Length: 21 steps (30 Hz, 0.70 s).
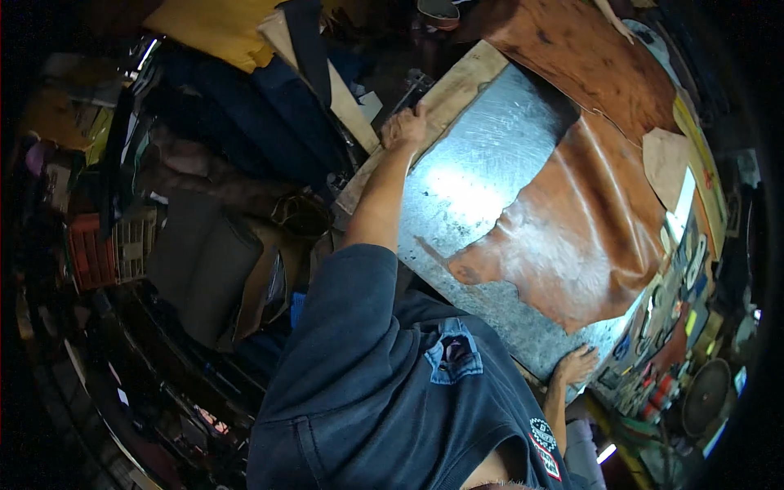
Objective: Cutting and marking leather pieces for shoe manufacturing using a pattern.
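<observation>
One broad piece of brown leather (572, 237) lay, rumpled and glossy, over the right part of the metal-topped bench (490, 139), its ragged near edge leaving bare grey metal showing. From where I stood, the worker in the dark shirt (343, 376) had an arm out to either side of it. The left hand (406, 126) rested on the pale wooden plank (464, 86) along the bench's far left edge, its fingers bent and close together; whether they gripped the wood I could not tell. The right hand (578, 365) lay palm down at the near right corner of the metal, just beside the leather, fingers loosely spread and holding nothing that I could see.

Past the far end of the bench was a second, darker-stained hide (588, 57), with a small tan piece (665, 163) near its lower edge. Another person's hand (625, 31) showed beyond the hide. Assorted tools (653, 327) crowded the right side near a round dark disc (707, 396). Off to the left stood a red crate (91, 249), and a yellow sheet (212, 33) hung in the upper corner.
</observation>
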### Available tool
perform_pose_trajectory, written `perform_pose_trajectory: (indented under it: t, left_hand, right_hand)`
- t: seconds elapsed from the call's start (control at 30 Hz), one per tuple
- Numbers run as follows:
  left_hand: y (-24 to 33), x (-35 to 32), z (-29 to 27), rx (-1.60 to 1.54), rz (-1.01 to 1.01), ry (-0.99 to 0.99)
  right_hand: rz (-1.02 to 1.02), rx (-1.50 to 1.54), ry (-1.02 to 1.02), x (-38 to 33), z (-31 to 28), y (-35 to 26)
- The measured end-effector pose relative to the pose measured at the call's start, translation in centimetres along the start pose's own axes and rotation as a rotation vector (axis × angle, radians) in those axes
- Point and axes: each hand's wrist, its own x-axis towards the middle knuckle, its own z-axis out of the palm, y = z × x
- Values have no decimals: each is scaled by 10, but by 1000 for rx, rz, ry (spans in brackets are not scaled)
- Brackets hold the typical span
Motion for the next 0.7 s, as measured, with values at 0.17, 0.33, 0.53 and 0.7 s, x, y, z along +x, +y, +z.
perform_pose_trajectory:
  t: [0.17,0.33,0.53,0.7]
  left_hand:
    - [3,-4,-2,-22,3,17]
    - [3,1,2,-6,-15,-15]
    - [3,3,3,25,-11,-37]
    - [5,1,2,27,6,-28]
  right_hand:
    - [0,-7,-8,3,14,9]
    - [15,3,11,1,12,7]
    - [52,-21,-66,-1,6,3]
    - [41,29,-77,-2,1,2]
